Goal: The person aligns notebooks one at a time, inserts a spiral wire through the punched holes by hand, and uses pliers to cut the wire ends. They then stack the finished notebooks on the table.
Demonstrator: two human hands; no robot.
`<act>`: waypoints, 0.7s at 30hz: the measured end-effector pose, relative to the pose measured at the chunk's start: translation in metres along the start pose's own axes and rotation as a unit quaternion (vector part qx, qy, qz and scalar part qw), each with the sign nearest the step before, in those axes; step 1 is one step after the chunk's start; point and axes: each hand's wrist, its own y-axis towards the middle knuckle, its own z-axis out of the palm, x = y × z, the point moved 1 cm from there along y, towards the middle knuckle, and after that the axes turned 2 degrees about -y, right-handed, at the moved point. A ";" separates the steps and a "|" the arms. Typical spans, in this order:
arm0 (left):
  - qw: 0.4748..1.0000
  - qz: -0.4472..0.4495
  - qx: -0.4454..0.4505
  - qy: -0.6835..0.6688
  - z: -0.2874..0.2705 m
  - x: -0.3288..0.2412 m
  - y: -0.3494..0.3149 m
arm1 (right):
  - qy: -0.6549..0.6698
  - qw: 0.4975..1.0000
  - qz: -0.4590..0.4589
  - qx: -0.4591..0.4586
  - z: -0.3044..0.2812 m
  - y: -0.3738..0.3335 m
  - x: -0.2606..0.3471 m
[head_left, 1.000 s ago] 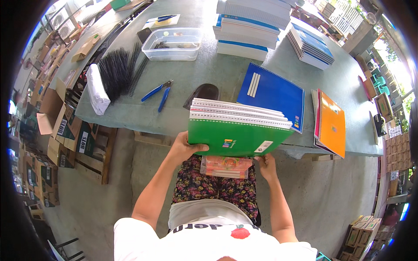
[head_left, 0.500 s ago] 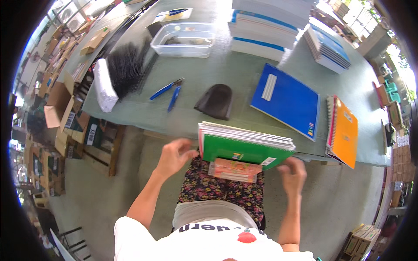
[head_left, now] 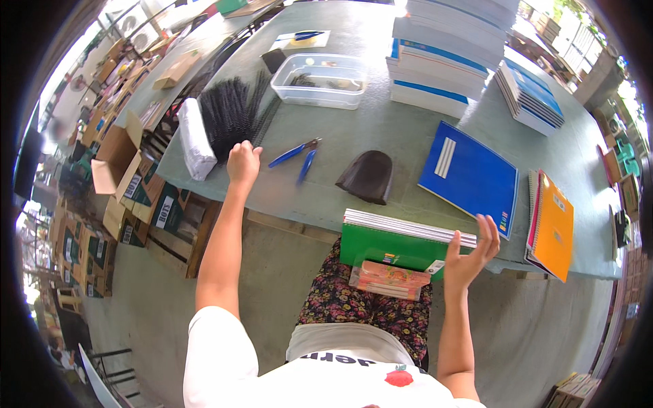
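Observation:
My left hand point(head_left: 243, 164) reaches over the table with its fingers curled closed at the near ends of a bundle of black spiral binding coils point(head_left: 228, 112). Whether a coil is between the fingers is hidden. My right hand point(head_left: 473, 255) is raised with fingers spread, beside the right end of a stack of green-covered notebooks point(head_left: 381, 246). The stack stands on edge at the table's front edge, page edges up. Against its near side is a block with an orange-pink patterned wrapping point(head_left: 391, 279). Blue-handled pliers point(head_left: 291, 155) and another blue tool point(head_left: 307, 166) lie right of my left hand.
A black rounded pouch-like object point(head_left: 367, 177), a blue notebook point(head_left: 469, 173) and orange spiral notebooks point(head_left: 551, 224) lie on the table. Farther back are a clear plastic tub point(head_left: 320, 98), tall book stacks point(head_left: 442, 61) and a white wrapped roll point(head_left: 196, 139). Cardboard boxes point(head_left: 85, 255) stand at left.
My left hand has gone from beside the green notebooks forward and left to the black coils. My right hand has risen along the stack's right end, its fingers now spread. The view has shifted.

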 end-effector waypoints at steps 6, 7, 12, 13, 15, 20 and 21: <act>0.952 -0.158 0.025 -0.262 -0.045 -0.043 0.009 | -0.058 0.937 -0.228 0.259 0.050 -0.004 0.077; 0.925 -0.198 0.025 -0.323 -0.069 -0.054 0.012 | -0.065 0.932 -0.214 0.285 0.059 -0.009 0.069; 0.807 -0.204 -0.069 -0.550 -0.170 -0.002 -0.019 | 0.057 0.904 -0.276 0.322 0.048 -0.020 0.060; 0.758 -0.213 -0.118 -0.605 -0.181 0.004 -0.022 | 0.054 0.905 -0.272 0.324 0.047 -0.022 0.058; 0.705 -0.219 -0.168 -0.653 -0.202 0.002 -0.022 | 0.054 0.917 -0.325 0.225 0.048 -0.028 0.058; 0.724 -0.141 -0.052 -0.673 -0.196 -0.060 -0.057 | 0.119 0.901 -0.328 0.257 0.047 -0.028 0.064; 0.707 -0.200 0.118 -0.668 -0.183 -0.072 -0.069 | 0.083 0.912 -0.277 0.292 0.049 -0.026 0.072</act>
